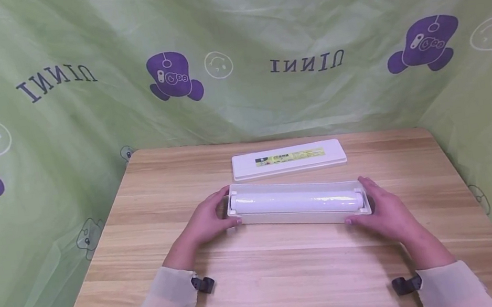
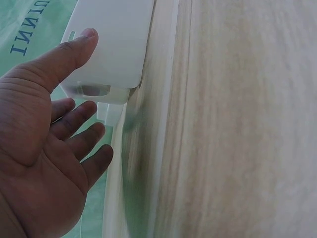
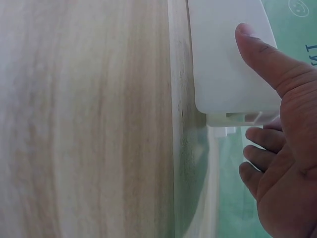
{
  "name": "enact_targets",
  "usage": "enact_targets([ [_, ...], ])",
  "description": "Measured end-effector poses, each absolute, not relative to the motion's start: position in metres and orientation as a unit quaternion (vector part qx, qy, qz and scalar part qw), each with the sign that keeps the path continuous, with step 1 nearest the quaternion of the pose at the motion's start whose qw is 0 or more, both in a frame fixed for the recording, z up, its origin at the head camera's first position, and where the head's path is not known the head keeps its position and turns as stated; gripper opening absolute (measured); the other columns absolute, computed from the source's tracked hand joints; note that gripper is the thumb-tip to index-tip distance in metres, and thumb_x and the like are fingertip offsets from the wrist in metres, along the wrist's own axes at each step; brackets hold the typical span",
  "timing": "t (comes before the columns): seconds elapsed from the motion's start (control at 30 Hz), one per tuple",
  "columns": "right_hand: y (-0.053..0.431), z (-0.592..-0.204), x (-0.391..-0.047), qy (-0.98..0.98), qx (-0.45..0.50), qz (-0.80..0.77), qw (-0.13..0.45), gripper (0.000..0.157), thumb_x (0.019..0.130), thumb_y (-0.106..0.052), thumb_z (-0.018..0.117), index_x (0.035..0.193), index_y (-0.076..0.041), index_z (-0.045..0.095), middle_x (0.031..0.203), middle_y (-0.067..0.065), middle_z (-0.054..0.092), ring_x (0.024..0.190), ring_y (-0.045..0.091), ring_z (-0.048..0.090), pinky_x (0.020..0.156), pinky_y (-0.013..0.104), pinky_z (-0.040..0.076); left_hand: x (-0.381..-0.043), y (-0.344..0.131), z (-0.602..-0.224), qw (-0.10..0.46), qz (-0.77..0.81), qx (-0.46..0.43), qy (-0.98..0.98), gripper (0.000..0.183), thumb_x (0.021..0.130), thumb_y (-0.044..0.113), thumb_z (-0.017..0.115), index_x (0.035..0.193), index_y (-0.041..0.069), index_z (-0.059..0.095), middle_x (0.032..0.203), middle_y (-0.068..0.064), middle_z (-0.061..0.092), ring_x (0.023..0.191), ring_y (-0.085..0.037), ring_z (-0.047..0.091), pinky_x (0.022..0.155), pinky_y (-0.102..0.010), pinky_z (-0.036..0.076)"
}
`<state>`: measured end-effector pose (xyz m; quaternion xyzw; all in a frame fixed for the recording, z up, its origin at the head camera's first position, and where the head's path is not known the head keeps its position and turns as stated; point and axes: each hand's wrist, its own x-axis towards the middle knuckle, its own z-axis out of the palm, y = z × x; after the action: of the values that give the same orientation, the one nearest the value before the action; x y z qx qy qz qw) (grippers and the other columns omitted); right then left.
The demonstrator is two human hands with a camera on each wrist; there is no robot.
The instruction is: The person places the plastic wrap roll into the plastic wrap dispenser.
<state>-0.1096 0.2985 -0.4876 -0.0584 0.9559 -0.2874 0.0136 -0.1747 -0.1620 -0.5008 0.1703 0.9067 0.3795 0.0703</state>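
In the head view, the left hand point(image 1: 206, 224) and right hand point(image 1: 389, 212) are pinching the ends of an open cling-film box point(image 1: 291, 218) near its lid point(image 1: 289, 159); wrist views, left then right, are showing thumbs point(image 2: 74, 55) on smooth plastic, where slipping could spill the roll point(image 1: 296, 201).

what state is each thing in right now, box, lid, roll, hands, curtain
White box: open, held at both ends
Lid: off the box, lying flat on the table beyond it, label up
Roll: lying lengthwise inside the box
Left hand: gripping the box's left end, thumb on the near side
Right hand: gripping the right end, thumb on the near side
Green curtain: hanging, creased
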Motion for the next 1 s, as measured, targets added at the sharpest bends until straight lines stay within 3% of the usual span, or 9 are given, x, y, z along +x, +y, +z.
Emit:
enact_targets([
  [0.37,0.2955,-0.4837,-0.11,0.955,-0.034,-0.292,0.032,0.122,0.067,-0.065,0.08,0.157,-0.007,0.02,0.143,0.036,0.039,0.125,0.056,0.04,0.103,0.066,0.033,-0.1747,-0.1633,-0.5006,0.069,0.382,0.173,0.905,0.098,0.07,0.05,0.086,0.152,0.026,0.038,0.147,0.0,0.047,0.138,-0.022,0.038,0.115,-0.042,0.028],
  [1.0,0.296,-0.4853,-0.1123,0.959,-0.027,-0.28,0.039,0.124,0.066,-0.069,0.078,0.157,-0.008,0.019,0.138,0.037,0.044,0.122,0.055,0.044,0.102,0.066,0.035,-0.1821,-0.1676,-0.4954,0.083,0.374,0.177,0.907,0.104,0.069,0.068,0.076,0.154,0.026,0.034,0.153,0.0,0.039,0.141,-0.024,0.033,0.114,-0.049,0.028],
])
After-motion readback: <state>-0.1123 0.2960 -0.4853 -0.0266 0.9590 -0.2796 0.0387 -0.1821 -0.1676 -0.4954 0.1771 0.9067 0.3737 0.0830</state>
